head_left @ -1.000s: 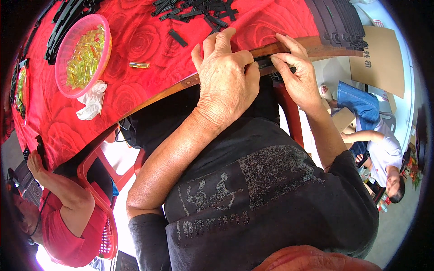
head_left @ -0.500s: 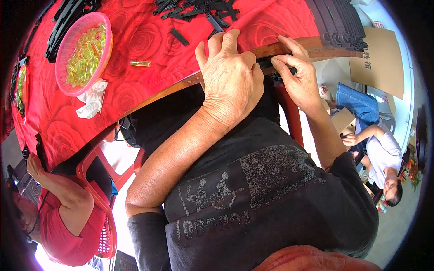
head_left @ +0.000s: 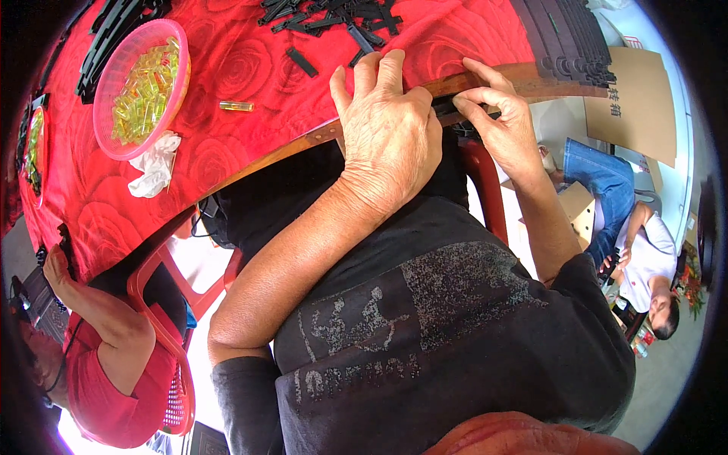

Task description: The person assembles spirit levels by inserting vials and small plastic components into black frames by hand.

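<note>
At the table's wooden edge, my left hand [head_left: 385, 133] bends over a long black plastic strip [head_left: 446, 108], mostly covered by my hands. Its fingertips lie on the red cloth, and its thumb side presses against the strip. The thumb and fingers of my right hand [head_left: 500, 117] pinch the strip's right part, with the index finger raised along the table edge. What lies under my left palm is hidden. Beyond my left fingers is a heap of short black plastic pieces [head_left: 334, 19], with one loose black piece [head_left: 302, 62] nearer me.
A pink basket [head_left: 182, 83] of small yellow-green vials stands at the left, beside a crumpled white tissue [head_left: 154, 167]. One vial [head_left: 236, 106] lies alone on the cloth. Long black strips [head_left: 569, 42] are stacked at the far right. People sit on both sides; a cardboard sheet [head_left: 637, 102] leans at right.
My hands stay nearly in place, the right fingers shifting only slightly on the strip. At the right, the seated person has moved an arm and leaned lower.
</note>
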